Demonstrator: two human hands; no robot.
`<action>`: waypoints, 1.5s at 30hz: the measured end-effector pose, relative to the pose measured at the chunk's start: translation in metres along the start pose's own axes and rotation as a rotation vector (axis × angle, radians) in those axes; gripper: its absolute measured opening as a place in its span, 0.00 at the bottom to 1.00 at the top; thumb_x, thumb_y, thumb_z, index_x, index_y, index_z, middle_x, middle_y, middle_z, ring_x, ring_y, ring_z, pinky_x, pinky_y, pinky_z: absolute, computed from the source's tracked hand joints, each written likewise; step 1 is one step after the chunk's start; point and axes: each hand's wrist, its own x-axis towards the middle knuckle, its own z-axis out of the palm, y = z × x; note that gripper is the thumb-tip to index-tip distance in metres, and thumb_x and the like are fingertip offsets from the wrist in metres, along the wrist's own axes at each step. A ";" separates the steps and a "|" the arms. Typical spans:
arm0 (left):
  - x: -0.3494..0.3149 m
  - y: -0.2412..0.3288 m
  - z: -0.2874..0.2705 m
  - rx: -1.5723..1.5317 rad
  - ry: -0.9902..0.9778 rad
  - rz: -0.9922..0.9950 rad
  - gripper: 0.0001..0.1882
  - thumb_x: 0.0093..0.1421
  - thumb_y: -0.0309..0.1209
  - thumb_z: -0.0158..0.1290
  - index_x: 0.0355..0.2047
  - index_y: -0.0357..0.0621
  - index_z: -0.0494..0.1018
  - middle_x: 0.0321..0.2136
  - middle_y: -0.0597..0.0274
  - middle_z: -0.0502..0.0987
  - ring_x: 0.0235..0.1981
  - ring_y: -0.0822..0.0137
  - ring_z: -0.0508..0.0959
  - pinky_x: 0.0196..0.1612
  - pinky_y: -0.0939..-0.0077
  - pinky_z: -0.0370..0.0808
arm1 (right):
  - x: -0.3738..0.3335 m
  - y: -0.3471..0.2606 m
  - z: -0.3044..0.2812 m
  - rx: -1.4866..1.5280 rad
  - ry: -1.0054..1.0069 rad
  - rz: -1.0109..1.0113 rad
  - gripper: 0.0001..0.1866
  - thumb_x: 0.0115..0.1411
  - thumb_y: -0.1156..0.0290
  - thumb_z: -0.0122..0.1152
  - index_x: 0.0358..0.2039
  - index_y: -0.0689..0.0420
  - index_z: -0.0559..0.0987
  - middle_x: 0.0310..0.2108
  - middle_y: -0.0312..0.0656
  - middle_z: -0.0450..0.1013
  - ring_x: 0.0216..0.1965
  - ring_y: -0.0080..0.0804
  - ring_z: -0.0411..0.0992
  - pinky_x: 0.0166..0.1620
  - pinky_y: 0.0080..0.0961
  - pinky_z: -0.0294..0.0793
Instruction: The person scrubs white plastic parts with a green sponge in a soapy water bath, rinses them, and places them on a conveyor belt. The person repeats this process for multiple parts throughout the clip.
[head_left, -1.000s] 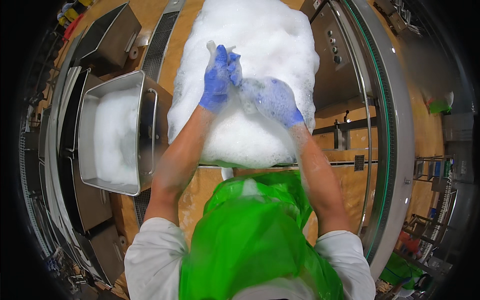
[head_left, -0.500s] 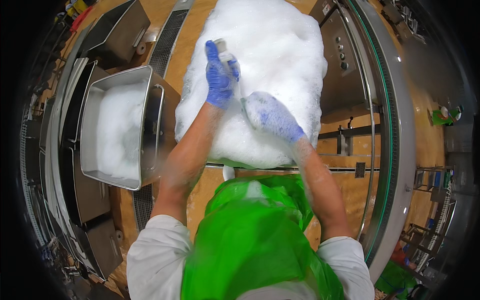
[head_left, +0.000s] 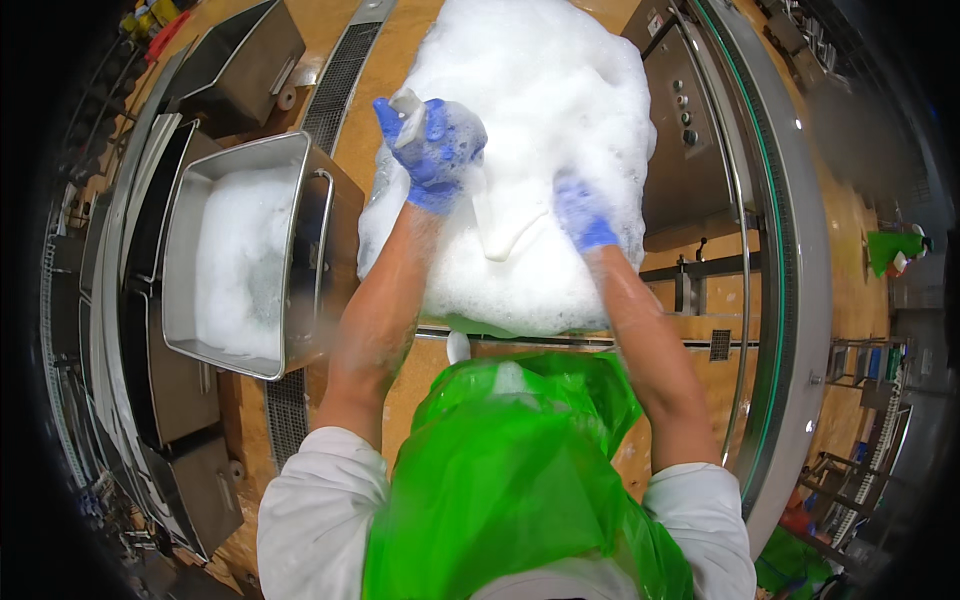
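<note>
at ten o'clock on the white foam heap [head_left: 545, 85], the left gloved hand [head_left: 440, 150], thumb toward eleven, grips a whitish piece [head_left: 409, 118]; at four, the right gloved hand [head_left: 586, 213], farther from it than before, has foam-buried fingers, its grip impossible to tell.

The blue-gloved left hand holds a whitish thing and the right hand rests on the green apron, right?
Not quite: in the head view, the right hand is partly covered by white foam, not resting on the green apron. The blue-gloved left hand does hold a whitish thing.
</note>
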 end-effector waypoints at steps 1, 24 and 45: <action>0.000 0.001 0.001 0.051 0.035 0.020 0.40 0.54 0.79 0.31 0.10 0.58 0.62 0.08 0.68 0.62 0.10 0.66 0.61 0.16 0.69 0.58 | -0.001 -0.004 0.009 0.055 0.009 0.021 0.20 0.59 0.70 0.56 0.52 0.60 0.75 0.51 0.50 0.73 0.52 0.41 0.73 0.57 0.33 0.72; 0.002 0.000 0.015 0.513 0.759 0.105 0.32 0.61 0.70 0.40 0.26 0.55 0.69 0.12 0.73 0.62 0.11 0.73 0.62 0.14 0.76 0.59 | -0.063 -0.116 -0.106 0.147 -0.025 -0.429 0.11 0.56 0.64 0.62 0.38 0.55 0.79 0.35 0.45 0.77 0.39 0.45 0.76 0.45 0.42 0.75; 0.002 0.007 -0.002 0.480 0.788 0.084 0.32 0.57 0.73 0.43 0.33 0.58 0.69 0.15 0.73 0.65 0.13 0.74 0.67 0.17 0.75 0.66 | -0.048 -0.031 -0.094 0.974 -0.383 -0.026 0.10 0.64 0.70 0.59 0.43 0.59 0.80 0.42 0.41 0.77 0.41 0.31 0.75 0.47 0.26 0.75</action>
